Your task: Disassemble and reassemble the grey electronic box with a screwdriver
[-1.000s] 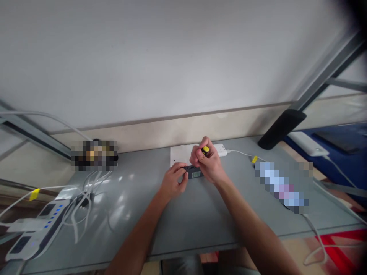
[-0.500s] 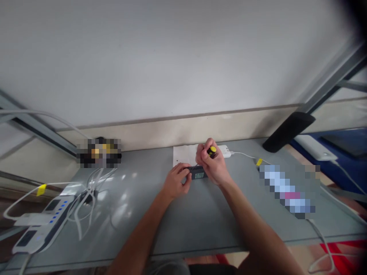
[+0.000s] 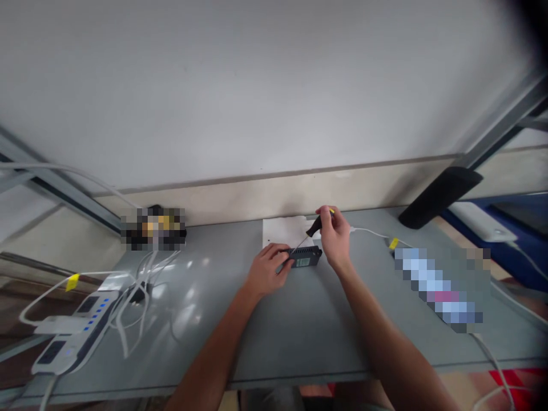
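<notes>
A small black slotted device (image 3: 305, 258) with a pale label lies on the grey table (image 3: 299, 337). Closed on its left end is my left hand (image 3: 270, 270). My right hand (image 3: 336, 238), to the right of the device and above it, grips the black and yellow handle of a screwdriver (image 3: 314, 225). The screwdriver is tilted, its thin shaft slanting down-left to the device's upper side near my left fingers; the exact contact of the tip is too small to tell. Behind the device lies a white sheet (image 3: 282, 229).
A white power strip (image 3: 75, 337) and tangled cables (image 3: 139, 291) are at left, near a blurred-out object (image 3: 154, 228). On the right stand a black cylinder (image 3: 440, 197) and a pixelated device (image 3: 436, 288). A wall (image 3: 257, 200) borders the table's back.
My right hand has shifted right and turned, still gripping the screwdriver, which now leans and shows its shaft. More of the black device's right end shows. The view has shifted slightly.
</notes>
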Motion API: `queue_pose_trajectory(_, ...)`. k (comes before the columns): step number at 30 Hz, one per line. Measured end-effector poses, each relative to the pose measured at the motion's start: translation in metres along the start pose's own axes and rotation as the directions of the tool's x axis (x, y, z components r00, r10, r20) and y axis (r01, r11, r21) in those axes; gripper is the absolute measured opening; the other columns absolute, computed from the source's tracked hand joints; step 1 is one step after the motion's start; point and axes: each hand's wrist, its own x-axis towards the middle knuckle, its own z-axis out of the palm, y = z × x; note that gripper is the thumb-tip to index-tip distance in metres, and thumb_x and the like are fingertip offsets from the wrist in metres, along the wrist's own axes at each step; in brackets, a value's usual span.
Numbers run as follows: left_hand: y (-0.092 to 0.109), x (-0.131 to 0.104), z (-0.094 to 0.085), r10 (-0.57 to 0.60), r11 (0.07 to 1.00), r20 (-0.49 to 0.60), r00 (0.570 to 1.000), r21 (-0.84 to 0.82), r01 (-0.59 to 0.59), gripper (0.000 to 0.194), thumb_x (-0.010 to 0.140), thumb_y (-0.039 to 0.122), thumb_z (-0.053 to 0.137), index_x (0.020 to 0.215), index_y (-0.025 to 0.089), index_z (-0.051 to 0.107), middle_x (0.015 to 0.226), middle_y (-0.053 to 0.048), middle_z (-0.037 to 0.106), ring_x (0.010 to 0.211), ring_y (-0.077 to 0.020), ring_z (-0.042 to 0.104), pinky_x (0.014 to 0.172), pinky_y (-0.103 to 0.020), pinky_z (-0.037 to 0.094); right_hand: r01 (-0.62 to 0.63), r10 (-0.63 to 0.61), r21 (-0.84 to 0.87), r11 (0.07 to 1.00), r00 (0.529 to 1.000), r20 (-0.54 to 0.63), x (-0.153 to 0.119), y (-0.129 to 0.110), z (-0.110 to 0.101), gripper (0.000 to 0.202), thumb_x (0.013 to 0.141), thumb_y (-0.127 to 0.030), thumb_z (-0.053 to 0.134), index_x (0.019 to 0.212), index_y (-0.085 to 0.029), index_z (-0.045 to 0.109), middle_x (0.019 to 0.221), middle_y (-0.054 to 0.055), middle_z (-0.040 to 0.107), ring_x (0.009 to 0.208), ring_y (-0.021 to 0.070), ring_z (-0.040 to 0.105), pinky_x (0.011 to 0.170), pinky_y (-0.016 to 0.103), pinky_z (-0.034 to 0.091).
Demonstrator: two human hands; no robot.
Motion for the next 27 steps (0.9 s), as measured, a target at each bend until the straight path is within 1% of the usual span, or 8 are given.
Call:
queue_pose_trajectory(4, -0.003, -0.003, 0.008, -0.110, 0.981, -0.050, 0.993, -0.167, 0.100, 0.008, 0.102, 0.025, 0.055, 0.099, 0.022, 0.062, 0.110, -0.010, 0.068, 0.103, -0.0203, 0.068, 0.090, -0.036, 0.058, -0.174, 0.188, 0.138, 0.975, 0.977, -0.098, 0.011, 0.023, -0.002, 0.048, 0.090, -0.068, 0.055, 0.083, -0.021, 0.061, 0.062, -0.004, 0.042, 0.052, 0.0106, 0.037, 0.049, 0.027, 0.031)
queue_pose_trajectory(9, -0.005, -0.002, 0.010, -0.249, 0.941, -0.072, 0.966, -0.253, 0.224, 0.012, 0.102, 0.030, 0.057, 0.097, 0.021, 0.063, 0.103, -0.008, 0.070, 0.095, -0.0188, 0.068, 0.087, -0.034, 0.056, -0.294, 0.325, 0.236, 0.926, 0.940, -0.103, 0.018, 0.042, -0.004, 0.049, 0.086, -0.070, 0.059, 0.082, -0.021, 0.059, 0.058, -0.007, 0.038, 0.047, 0.0096, 0.033, 0.047, 0.027, 0.028)
queue_pose_trajectory(12, -0.007, -0.001, 0.009, -0.347, 0.905, -0.013, 0.938, -0.268, 0.331, 0.016, 0.103, 0.032, 0.054, 0.098, 0.020, 0.063, 0.093, -0.005, 0.070, 0.085, -0.0170, 0.067, 0.081, -0.031, 0.055, -0.314, 0.342, 0.222, 0.923, 0.934, -0.100, 0.016, 0.048, -0.002, 0.052, 0.083, -0.072, 0.061, 0.081, -0.020, 0.060, 0.057, -0.006, 0.040, 0.049, 0.0101, 0.036, 0.047, 0.027, 0.028)
queue_pose_trajectory(16, -0.011, -0.003, 0.014, -0.417, 0.888, 0.035, 0.908, -0.198, 0.415, 0.017, 0.102, 0.030, 0.054, 0.093, 0.019, 0.063, 0.088, -0.004, 0.068, 0.084, -0.0180, 0.065, 0.081, -0.032, 0.054, -0.314, 0.324, 0.134, 0.940, 0.944, -0.061, 0.011, 0.053, 0.003, 0.054, 0.084, -0.073, 0.058, 0.082, -0.020, 0.062, 0.057, -0.006, 0.043, 0.051, 0.0113, 0.039, 0.050, 0.028, 0.030)
queue_pose_trajectory(20, -0.012, -0.003, 0.015, -0.377, 0.921, 0.024, 0.926, -0.100, 0.377, 0.014, 0.100, 0.025, 0.057, 0.089, 0.019, 0.063, 0.088, -0.005, 0.066, 0.090, -0.0209, 0.064, 0.085, -0.037, 0.054, -0.234, 0.234, 0.022, 0.972, 0.972, -0.009, 0.006, 0.056, 0.007, 0.055, 0.087, -0.073, 0.053, 0.085, -0.019, 0.064, 0.060, -0.003, 0.049, 0.056, 0.0132, 0.044, 0.055, 0.028, 0.035)
queue_pose_trajectory(23, -0.008, -0.002, 0.003, -0.311, 0.948, 0.043, 0.949, -0.052, 0.313, 0.009, 0.099, 0.027, 0.060, 0.099, 0.021, 0.065, 0.097, -0.007, 0.069, 0.101, -0.0245, 0.064, 0.095, -0.044, 0.052, -0.196, 0.196, -0.013, 0.981, 0.981, 0.010, 0.004, 0.056, 0.008, 0.056, 0.089, -0.073, 0.049, 0.087, -0.019, 0.064, 0.061, -0.002, 0.051, 0.060, 0.0148, 0.047, 0.057, 0.028, 0.037)
queue_pose_trajectory(24, -0.006, -0.002, -0.002, -0.302, 0.951, 0.077, 0.950, -0.046, 0.306, 0.014, 0.097, 0.030, 0.064, 0.109, 0.022, 0.065, 0.105, -0.008, 0.069, 0.106, -0.0259, 0.063, 0.098, -0.046, 0.051, -0.188, 0.188, -0.017, 0.982, 0.982, 0.007, 0.004, 0.056, 0.008, 0.056, 0.089, -0.073, 0.048, 0.088, -0.019, 0.064, 0.062, -0.002, 0.052, 0.060, 0.0151, 0.048, 0.057, 0.028, 0.037)
queue_pose_trajectory(27, -0.002, -0.004, -0.017, -0.272, 0.956, 0.265, 0.925, -0.039, 0.292, 0.070, 0.079, 0.041, 0.086, 0.139, 0.027, 0.054, 0.125, -0.010, 0.066, 0.118, -0.0313, 0.061, 0.102, -0.050, 0.051, -0.172, 0.172, -0.024, 0.985, 0.985, -0.012, 0.005, 0.055, 0.007, 0.054, 0.090, -0.072, 0.047, 0.087, -0.020, 0.063, 0.063, -0.002, 0.052, 0.061, 0.0153, 0.049, 0.058, 0.028, 0.038)
